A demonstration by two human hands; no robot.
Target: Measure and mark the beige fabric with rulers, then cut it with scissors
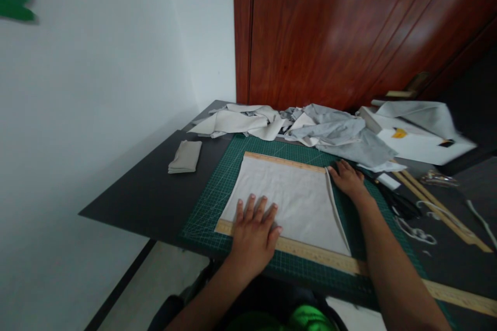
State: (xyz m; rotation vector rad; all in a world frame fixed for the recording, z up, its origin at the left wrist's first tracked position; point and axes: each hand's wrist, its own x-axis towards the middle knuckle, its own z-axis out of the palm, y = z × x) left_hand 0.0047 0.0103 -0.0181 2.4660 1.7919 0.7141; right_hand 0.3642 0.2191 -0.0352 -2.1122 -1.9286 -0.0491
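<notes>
A pale off-white piece of fabric (295,196) lies flat on a green gridded cutting mat (207,209). One wooden ruler (314,253) runs along its near edge and extends off to the right. Another wooden ruler (285,161) borders the far edge. My left hand (253,232) rests flat with fingers spread, over the near ruler and the fabric's lower left part. At the far right corner, my right hand (349,181) leans on the mat, its thumb reaching the fabric's slightly raised right edge; its fingers look apart.
Crumpled grey and off-white cloth (334,129) lies along the back. A folded cloth stack (185,156) sits left on the dark table (155,201). To the right are a white box (419,139), black-handled scissors (404,204), wooden strips (438,212) and white cord (415,232).
</notes>
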